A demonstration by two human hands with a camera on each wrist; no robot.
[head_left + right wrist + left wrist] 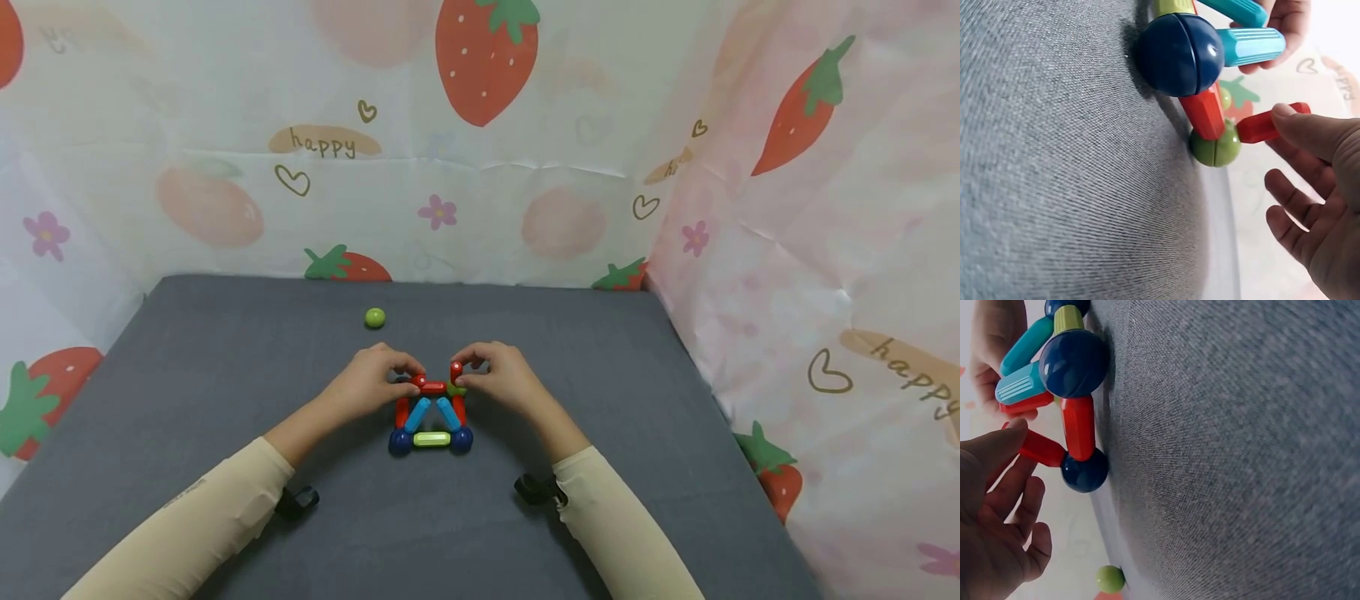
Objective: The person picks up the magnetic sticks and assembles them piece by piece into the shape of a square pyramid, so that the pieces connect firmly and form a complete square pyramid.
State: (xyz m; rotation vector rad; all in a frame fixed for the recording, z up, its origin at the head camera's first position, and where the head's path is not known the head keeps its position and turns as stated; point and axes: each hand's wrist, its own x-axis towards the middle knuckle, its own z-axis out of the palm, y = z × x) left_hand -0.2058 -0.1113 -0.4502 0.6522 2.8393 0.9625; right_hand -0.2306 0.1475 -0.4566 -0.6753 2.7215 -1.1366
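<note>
A frame of magnetic rods and balls lies on the table. Its near side has two dark blue balls (401,441) joined by a yellow-green rod (432,439), with light blue rods (417,414) slanting up from them. Red rods run back along both sides, and another red rod (432,387) spans the far side. My left hand (375,377) pinches a red rod (1042,449) that stands on the far-left dark blue ball (1085,472). At the far-right corner, my right hand (504,379) pinches a red rod (1259,127) whose lower end meets a green ball (1216,145).
A loose green ball (375,317) sits on the grey cloth-covered table (420,533) beyond the left hand. Strawberry-print sheets (480,183) rise behind the far edge and along the sides. Black straps (297,502) hang at both wrists.
</note>
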